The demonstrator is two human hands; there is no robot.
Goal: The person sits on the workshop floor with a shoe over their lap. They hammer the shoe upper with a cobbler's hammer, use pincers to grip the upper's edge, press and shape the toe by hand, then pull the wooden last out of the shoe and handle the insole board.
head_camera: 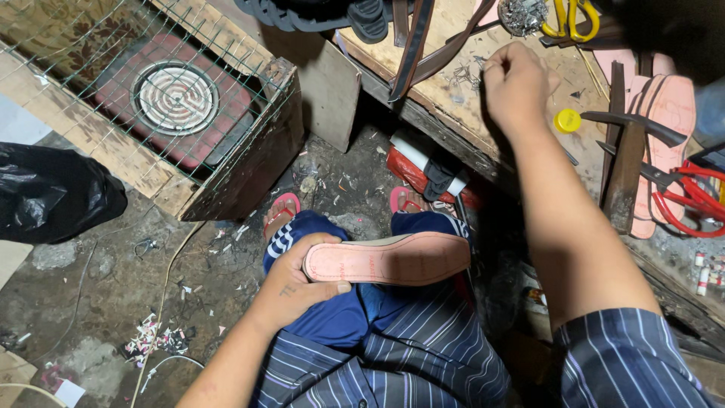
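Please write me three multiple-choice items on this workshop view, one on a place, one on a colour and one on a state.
1. Where does the pink shoe sole lie?
A. on the person's lap
B. on the wire cage
C. on the black bag

2. What colour are the handles of the scissors at the top of the workbench?
A. blue
B. yellow
C. white

3. How is the right hand placed?
A. flat on the floor
B. gripping the sole
C. reaching out over the workbench, fingers pinched together

Answers:
1 A, the left hand holds the sole at its heel end across the knees.
2 B, both loops are yellow.
3 C, the arm stretches to the bench; what the fingers pinch is too small to tell.
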